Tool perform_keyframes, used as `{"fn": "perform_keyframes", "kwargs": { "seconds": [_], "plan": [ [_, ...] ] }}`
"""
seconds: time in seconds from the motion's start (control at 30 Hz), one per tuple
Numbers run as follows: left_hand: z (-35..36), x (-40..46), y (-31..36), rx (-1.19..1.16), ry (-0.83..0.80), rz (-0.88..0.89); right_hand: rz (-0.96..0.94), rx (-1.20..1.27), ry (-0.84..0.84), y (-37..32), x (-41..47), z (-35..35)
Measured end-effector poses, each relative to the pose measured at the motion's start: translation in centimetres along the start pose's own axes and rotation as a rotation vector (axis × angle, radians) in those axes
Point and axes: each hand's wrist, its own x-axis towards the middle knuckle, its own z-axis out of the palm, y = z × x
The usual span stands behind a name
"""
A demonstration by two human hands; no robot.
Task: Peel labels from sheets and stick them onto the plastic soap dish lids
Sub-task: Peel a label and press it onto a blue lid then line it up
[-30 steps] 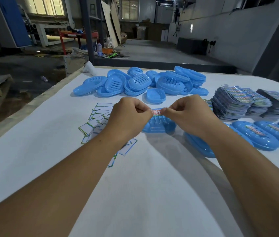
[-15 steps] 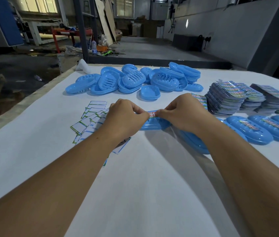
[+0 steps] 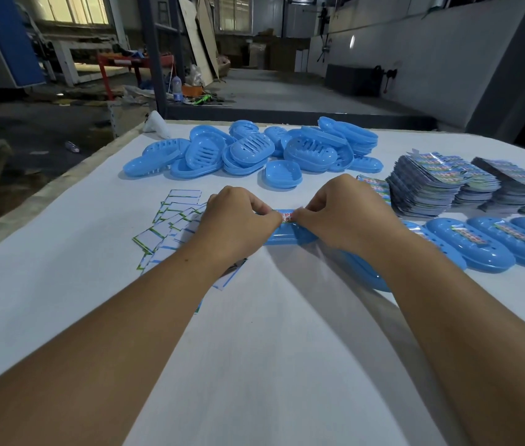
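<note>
A blue plastic soap dish lid point(image 3: 287, 237) lies on the white table in front of me, mostly covered by my hands. A small label point(image 3: 286, 216) with red print sits on its top. My left hand point(image 3: 238, 220) pinches the label's left end with curled fingers. My right hand point(image 3: 338, 217) pinches its right end, and both hands rest on the lid. Another blue lid point(image 3: 370, 275) lies under my right forearm.
A heap of blue soap dishes point(image 3: 254, 152) fills the far middle. Empty backing papers point(image 3: 171, 223) are scattered left of my hands. Stacks of label sheets point(image 3: 431, 185) stand at the right, with labelled lids point(image 3: 470, 246) in a row in front of them.
The label and both hands have come down from above the lid onto its top. The view has shifted slightly.
</note>
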Motion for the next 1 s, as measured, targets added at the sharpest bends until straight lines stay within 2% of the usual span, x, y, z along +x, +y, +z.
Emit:
{"fn": "perform_keyframes", "kwargs": {
  "seconds": [0.2,0.43,0.8,1.0],
  "plan": [
    [0.2,-0.3,0.3,0.133,0.091,0.096,-0.049,-0.173,0.105,-0.8,0.0,0.3],
    [1.0,-0.2,0.4,0.264,0.174,0.176,-0.087,-0.255,0.135,-1.2,0.2,0.5],
    [1.2,-0.1,-0.1,0.198,0.168,0.149,-0.068,-0.228,0.109,-1.3,0.3,0.2],
    [1.2,-0.2,-0.1,0.198,0.126,0.15,0.012,-0.292,0.146,-1.2,0.0,-0.1]
  ]
}}
